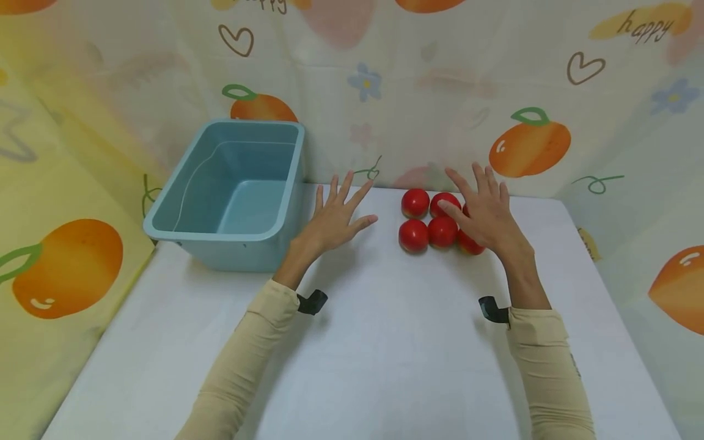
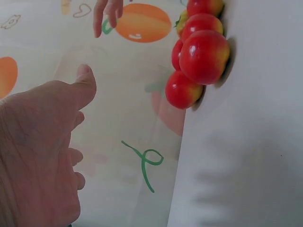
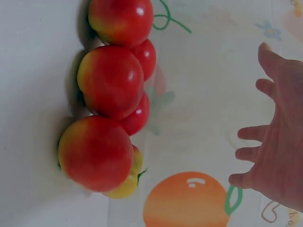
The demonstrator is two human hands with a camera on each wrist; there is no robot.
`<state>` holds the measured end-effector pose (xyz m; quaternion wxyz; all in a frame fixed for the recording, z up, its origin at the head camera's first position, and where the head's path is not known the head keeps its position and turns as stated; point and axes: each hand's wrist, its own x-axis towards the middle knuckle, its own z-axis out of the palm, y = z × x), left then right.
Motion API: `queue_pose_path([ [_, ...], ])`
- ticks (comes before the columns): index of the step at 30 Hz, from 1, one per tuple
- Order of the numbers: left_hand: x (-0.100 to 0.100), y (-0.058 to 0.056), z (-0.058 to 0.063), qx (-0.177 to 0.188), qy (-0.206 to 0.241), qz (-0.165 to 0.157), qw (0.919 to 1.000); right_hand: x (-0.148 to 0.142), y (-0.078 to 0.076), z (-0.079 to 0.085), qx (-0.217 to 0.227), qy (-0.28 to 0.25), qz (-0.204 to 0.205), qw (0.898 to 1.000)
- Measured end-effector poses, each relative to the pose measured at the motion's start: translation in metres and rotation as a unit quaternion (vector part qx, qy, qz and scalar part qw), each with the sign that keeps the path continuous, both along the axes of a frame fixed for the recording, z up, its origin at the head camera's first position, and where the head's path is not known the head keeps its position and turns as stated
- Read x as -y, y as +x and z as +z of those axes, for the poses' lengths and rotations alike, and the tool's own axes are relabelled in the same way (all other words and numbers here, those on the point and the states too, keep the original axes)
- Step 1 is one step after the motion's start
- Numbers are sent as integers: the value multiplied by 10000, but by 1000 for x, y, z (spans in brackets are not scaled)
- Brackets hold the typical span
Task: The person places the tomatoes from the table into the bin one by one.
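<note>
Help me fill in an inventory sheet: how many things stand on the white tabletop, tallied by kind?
Glossy round red fruits with yellow patches: 6
Light-blue rectangular plastic tub: 1
Total: 7

In the head view the right hand [image 1: 486,217] partly covers two red fruits [image 1: 470,244]; the bottom edge cuts off both sleeves [image 1: 236,366], and dark marks [image 1: 575,365] on the right one are too small to read. The left wrist view crops the left hand [image 2: 35,156]; in the right, a stemmed fruit [image 3: 125,188] hides partly behind another
</note>
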<state>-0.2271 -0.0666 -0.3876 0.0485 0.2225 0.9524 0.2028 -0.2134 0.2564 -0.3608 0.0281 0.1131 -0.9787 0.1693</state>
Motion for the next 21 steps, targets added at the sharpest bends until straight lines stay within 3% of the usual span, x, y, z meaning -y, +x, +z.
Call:
queue_pose_path([
  [11,6,26,9,-92,258,-180,9995,-3,9,4,259,-116,25,9996],
  [18,17,56,20,-433,374,-342,9978,1,16,11,331,-89,21,9994],
  [21,23,70,27,-766,518,-516,9944,2,18,15,275,-33,23,9996],
])
